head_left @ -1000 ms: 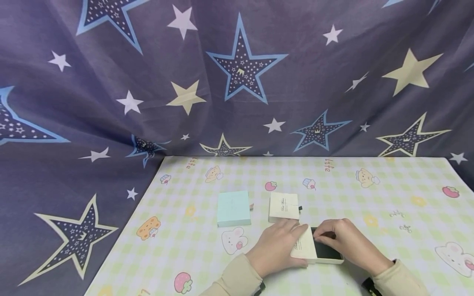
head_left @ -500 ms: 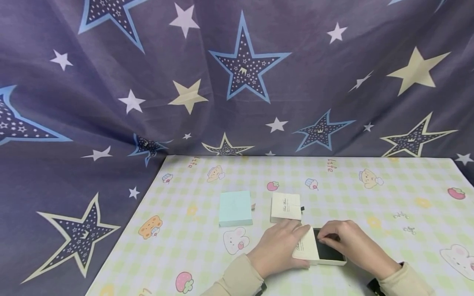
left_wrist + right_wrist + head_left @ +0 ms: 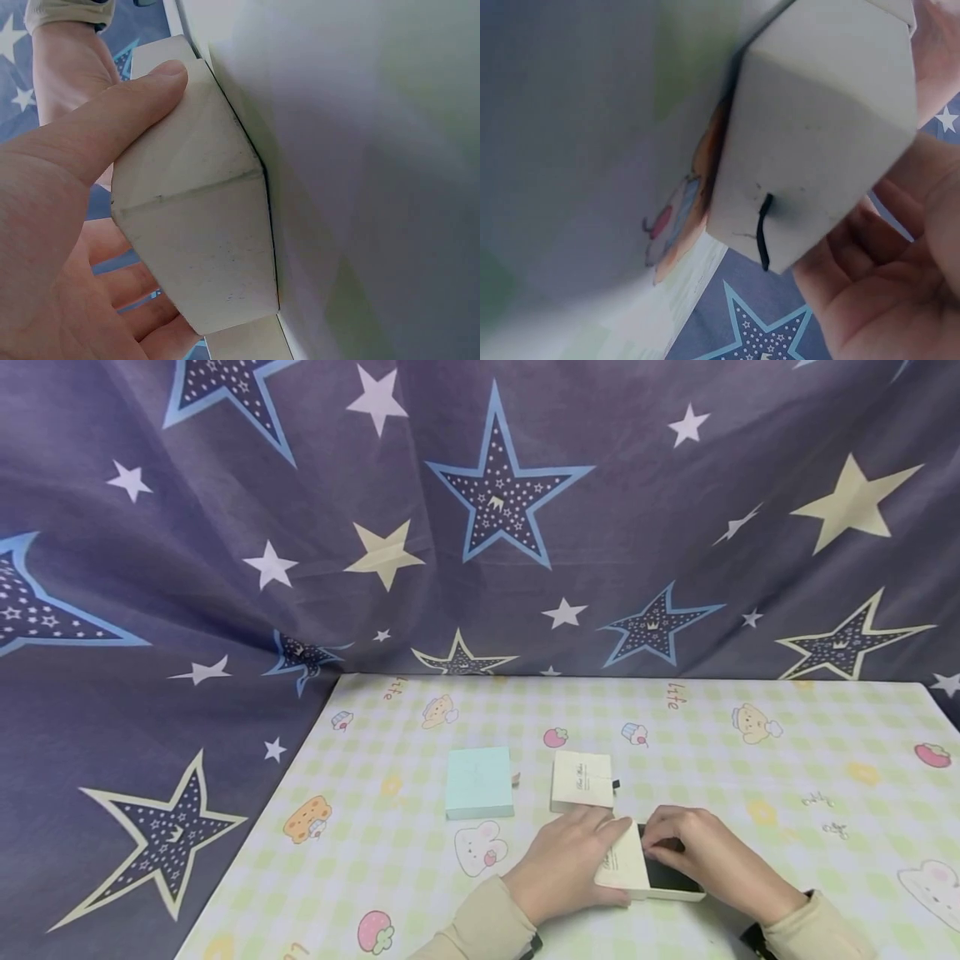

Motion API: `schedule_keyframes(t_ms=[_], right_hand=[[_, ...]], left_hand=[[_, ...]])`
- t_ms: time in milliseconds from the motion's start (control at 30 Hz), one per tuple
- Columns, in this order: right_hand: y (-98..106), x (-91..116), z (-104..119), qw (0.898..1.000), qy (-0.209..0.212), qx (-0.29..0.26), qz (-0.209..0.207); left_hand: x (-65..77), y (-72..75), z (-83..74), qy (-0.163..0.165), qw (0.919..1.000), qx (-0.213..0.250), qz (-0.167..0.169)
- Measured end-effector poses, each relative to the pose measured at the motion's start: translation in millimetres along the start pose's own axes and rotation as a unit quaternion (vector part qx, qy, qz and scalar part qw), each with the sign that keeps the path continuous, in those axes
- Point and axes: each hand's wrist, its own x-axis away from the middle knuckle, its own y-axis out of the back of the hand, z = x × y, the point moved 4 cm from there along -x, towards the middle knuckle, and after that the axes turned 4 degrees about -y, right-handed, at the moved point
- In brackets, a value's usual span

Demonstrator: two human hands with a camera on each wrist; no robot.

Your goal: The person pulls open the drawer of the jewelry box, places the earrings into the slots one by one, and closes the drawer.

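Observation:
My left hand (image 3: 566, 864) grips the cream sleeve of a small drawer-style gift box (image 3: 622, 864), its thumb along the near side and its fingers over the far side. The drawer (image 3: 678, 893) is pulled partway out to the right and has a black lining. Over that lining my right hand (image 3: 693, 843) has its fingers bent, with thumb and index fingertips together; I cannot tell whether something small is between them. In the right wrist view, the drawer's end (image 3: 810, 150) carries a short black ribbon pull (image 3: 763, 232).
Just behind the held box lies a closed cream box (image 3: 582, 779) with a black tab. A mint-green box (image 3: 478, 782) with a ribbon tab is left of it. Two small silvery ornaments (image 3: 817, 799) lie to the right on the checked tablecloth (image 3: 360, 843). A star-patterned curtain (image 3: 465, 602) hangs behind.
The whole view has shifted slightly, so things appear a little further right. The left hand keeps its grip, and the right hand stays over the drawer with barely any motion.

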Motion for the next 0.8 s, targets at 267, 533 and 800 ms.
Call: schedule_keyframes(t_ms=[267, 533, 800], right_hand=[[5, 5, 0, 1.000, 0.008, -0.029, -0.001], [25, 13, -8, 0.997, 0.020, -0.049, -0.062], [31, 30, -30, 0.992, 0.025, -0.072, -0.096]], left_hand=[[0.8, 0.5, 0.3, 0.000, 1.0000, 0.000, 0.003], [2.3, 1.9, 3.2, 0.007, 1.0000, -0.003, -0.005], [0.8, -0.9, 1.1, 0.006, 1.0000, -0.006, -0.005]])
